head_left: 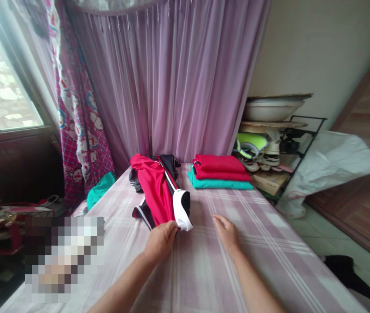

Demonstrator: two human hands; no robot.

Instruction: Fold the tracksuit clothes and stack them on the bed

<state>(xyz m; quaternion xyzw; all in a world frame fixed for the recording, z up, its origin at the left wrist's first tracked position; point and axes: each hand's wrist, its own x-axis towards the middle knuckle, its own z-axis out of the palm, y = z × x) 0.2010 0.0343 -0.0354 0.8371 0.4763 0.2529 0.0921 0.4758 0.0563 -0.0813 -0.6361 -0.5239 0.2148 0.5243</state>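
My left hand point(161, 239) is closed on the near edge of a red garment point(154, 180) with black and white parts. The garment lies loosely bunched on the plaid sheet, its white part point(181, 211) just right of my fingers. Whether it is a jacket or trousers I cannot tell. To the right, my right hand point(227, 232) hovers low over the sheet with nothing in it, thumb and fingers slightly apart. Beyond it sits a stack of folded clothes, a red piece point(220, 167) on top of a teal one point(222, 182).
A plaid sheet point(204, 269) covers the surface. Dark clothing point(170, 163) lies behind the red garment, and teal cloth point(100, 190) hangs at the left edge. Purple curtains point(172, 87) close off the back. At right stand a rack point(312, 139) and a white plastic bag point(331, 161).
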